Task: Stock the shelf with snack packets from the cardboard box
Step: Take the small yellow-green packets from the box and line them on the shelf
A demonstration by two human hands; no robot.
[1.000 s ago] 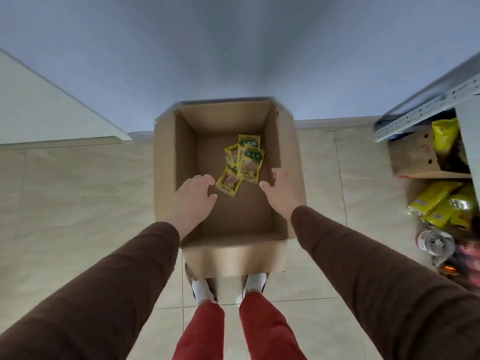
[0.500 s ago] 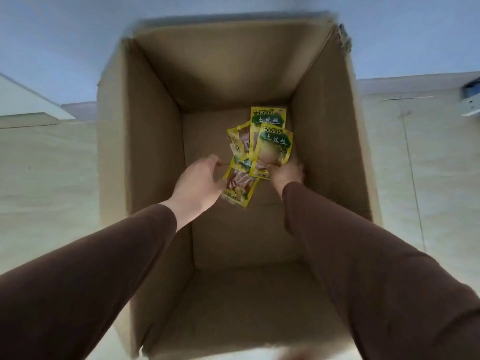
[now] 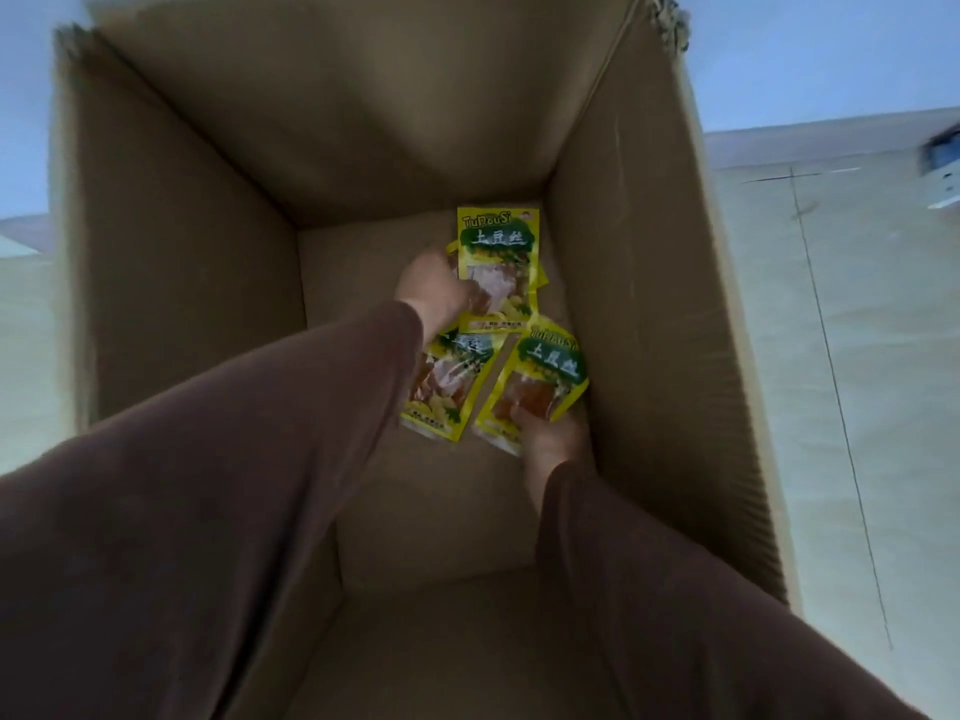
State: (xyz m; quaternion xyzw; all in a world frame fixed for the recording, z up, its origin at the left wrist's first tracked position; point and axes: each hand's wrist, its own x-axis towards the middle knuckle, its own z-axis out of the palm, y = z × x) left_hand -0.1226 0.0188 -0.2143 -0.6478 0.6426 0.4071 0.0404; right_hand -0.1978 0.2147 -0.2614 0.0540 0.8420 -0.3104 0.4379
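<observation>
Both my arms reach deep into an open cardboard box [image 3: 182, 252]. Several yellow-and-green snack packets lie on its floor near the far wall. My left hand [image 3: 434, 288] is down on the far packet [image 3: 498, 241], fingers curled at its left edge over another packet mostly hidden beneath. My right hand [image 3: 550, 439] grips the near end of a packet [image 3: 545, 376] and holds it tilted up off the floor. A third packet [image 3: 447, 392] lies flat between my arms, partly under my left wrist.
Tall box walls close in on all sides of my arms. Pale tiled floor [image 3: 857, 356] shows to the right and left of the box. A blurred corner of the metal shelf [image 3: 943, 168] is at the right edge.
My head has moved closer over the box. My right hand has pulled one packet back toward me and lifted it. My left hand has moved forward onto the far packets.
</observation>
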